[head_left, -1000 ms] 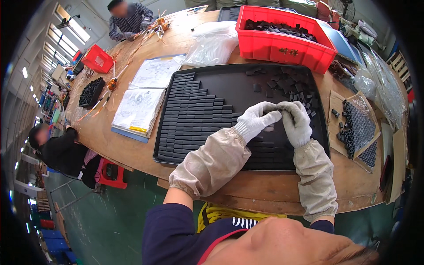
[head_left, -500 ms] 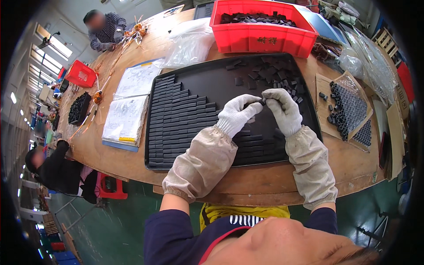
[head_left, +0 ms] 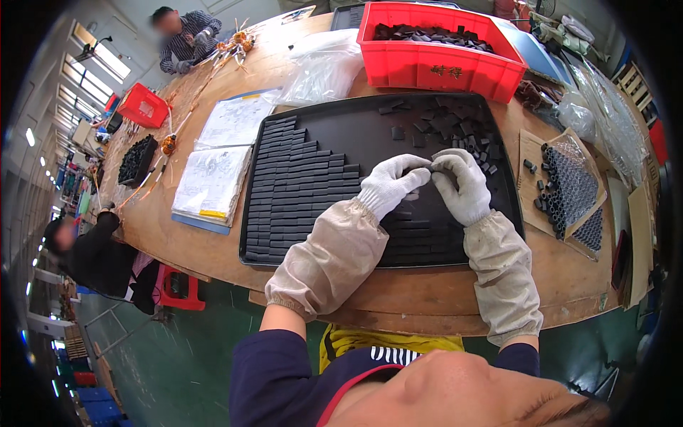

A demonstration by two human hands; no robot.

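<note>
Comparing with half a second ago, little shift is noted: left hand [head_left: 391, 186] and right hand [head_left: 462, 186] are kept together over the black tray [head_left: 356, 128], fingertips meeting or nearly so. A dark piece was seen at the fingertips then; now none can be made out, so whether anything is gripped cannot be told. Fingers are bent inward on both. Fine handling is judged unfinished. Black strips [head_left: 292, 206] are laid in stepped rows at left; loose pieces [head_left: 462, 130] are scattered at the far right. Open room is left mid-tray, beyond the hands. Raised rim is bordered by red bin [head_left: 395, 64] beyond, papers [head_left: 212, 178] at left. Counter [head_left: 398, 313] edge is crossed by both sleeves [head_left: 334, 260].
</note>
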